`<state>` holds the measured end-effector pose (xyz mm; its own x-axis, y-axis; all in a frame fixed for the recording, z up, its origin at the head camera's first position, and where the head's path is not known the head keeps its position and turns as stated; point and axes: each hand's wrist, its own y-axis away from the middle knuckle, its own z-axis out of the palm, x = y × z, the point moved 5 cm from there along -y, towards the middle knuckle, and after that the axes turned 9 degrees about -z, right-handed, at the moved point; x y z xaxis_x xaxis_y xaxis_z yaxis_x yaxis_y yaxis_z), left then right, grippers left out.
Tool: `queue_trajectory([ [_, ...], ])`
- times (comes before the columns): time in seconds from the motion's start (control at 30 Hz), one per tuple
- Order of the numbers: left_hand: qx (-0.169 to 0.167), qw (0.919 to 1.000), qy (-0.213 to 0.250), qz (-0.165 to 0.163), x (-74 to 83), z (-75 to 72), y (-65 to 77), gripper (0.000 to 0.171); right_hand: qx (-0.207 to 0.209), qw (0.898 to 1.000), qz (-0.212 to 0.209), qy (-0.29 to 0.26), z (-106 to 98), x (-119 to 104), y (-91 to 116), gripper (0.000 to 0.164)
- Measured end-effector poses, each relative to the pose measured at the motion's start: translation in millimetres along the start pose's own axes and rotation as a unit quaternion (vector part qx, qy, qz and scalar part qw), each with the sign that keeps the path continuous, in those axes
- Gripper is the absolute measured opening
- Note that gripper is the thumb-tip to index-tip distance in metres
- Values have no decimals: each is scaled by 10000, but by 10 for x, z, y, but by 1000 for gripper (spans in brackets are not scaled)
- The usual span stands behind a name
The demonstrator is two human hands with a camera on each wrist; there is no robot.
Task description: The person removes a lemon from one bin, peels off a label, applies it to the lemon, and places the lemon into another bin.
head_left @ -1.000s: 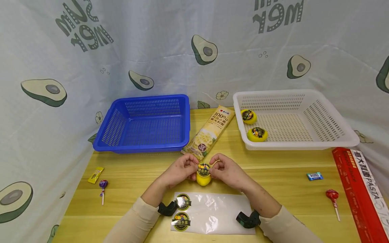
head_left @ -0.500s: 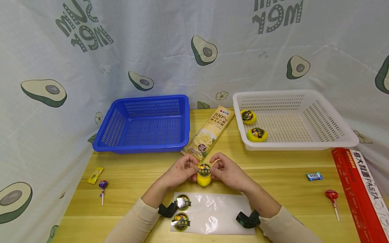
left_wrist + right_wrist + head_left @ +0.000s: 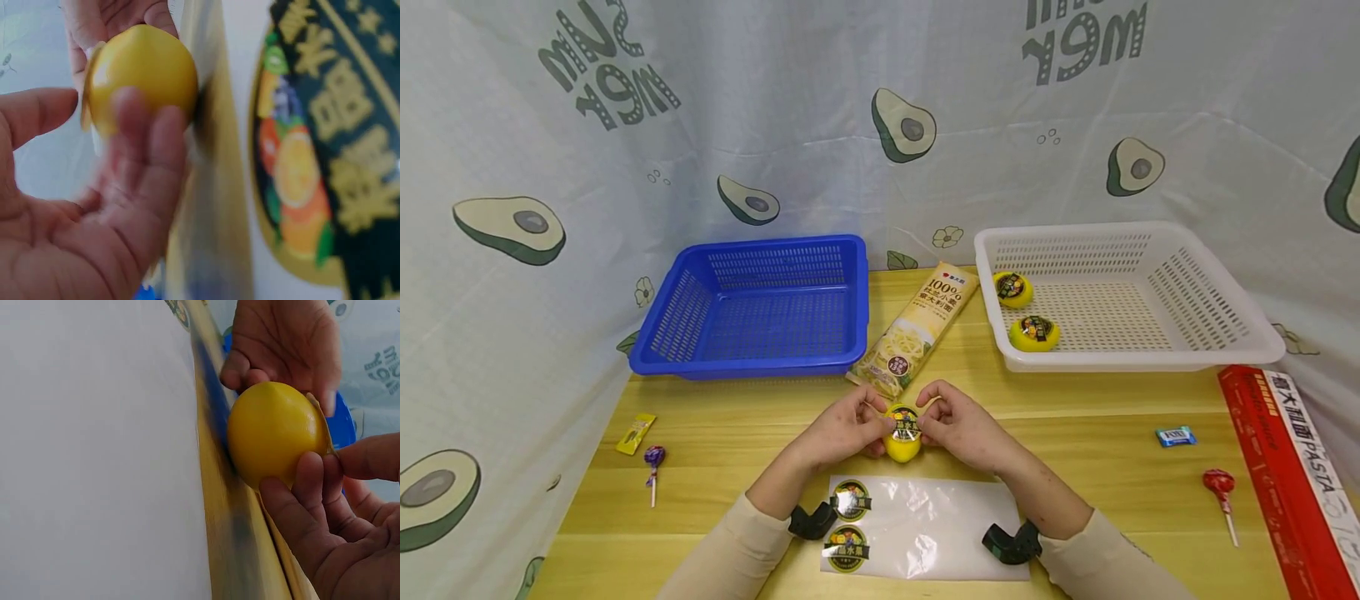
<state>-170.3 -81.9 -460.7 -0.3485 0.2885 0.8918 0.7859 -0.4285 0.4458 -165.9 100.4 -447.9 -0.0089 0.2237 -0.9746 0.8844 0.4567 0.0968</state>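
Note:
A yellow lemon (image 3: 903,450) is held between both hands over the table, with a round dark fruit sticker (image 3: 906,423) on its upper side. My left hand (image 3: 850,423) holds the lemon from the left, thumb at the sticker's edge; in the left wrist view its fingers (image 3: 164,140) lie against the peel. From the right, my right hand (image 3: 958,423) pinches the sticker's edge between thumb and index finger. Its other fingers (image 3: 287,506) support the lemon. Part of the sticker's edge stands off the peel in the right wrist view.
A white backing sheet (image 3: 947,529) with two stickers lies in front. Behind are a blue basket (image 3: 748,367), a pasta packet (image 3: 917,329) and a white basket (image 3: 1120,360) with two stickered lemons. Candies and lollipops lie at both sides; a red pasta box (image 3: 1277,467) lies right.
The left thumb has moved in over the sticker's left edge, and the sticker sits slightly lower on the lemon. The right hand has barely moved.

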Motion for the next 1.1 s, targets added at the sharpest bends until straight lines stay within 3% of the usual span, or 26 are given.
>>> queue_trajectory([
  [0.13,144,9993,-159,-308,1,23,27,52,-32,10000,-30,42,-11,-11,10,21],
  [0.3,110,9995,-52,-275,58,57,55,49,-1,9990,-311,323,-69,-126,46,23],
  [0.5,23,9997,-10,223,353,99,127,52,460,9881,-1024,1047,-210,-465,216,23],
  [0.73,276,9953,140,922,681,180,147,50,1481,9665,-1628,1318,-347,-751,371,24],
  [0.83,338,9915,376,1194,754,228,156,51,1697,9653,-1325,1479,-372,-757,369,30],
  [0.97,212,9887,453,1413,782,303,182,52,1189,9799,-561,1503,-285,-642,298,46],
  [1.03,199,9888,326,1440,783,329,200,53,990,9849,-396,1364,-232,-581,269,48],
  [1.1,227,9894,185,1424,777,346,209,52,1068,9855,-378,1266,-215,-542,253,45],
])
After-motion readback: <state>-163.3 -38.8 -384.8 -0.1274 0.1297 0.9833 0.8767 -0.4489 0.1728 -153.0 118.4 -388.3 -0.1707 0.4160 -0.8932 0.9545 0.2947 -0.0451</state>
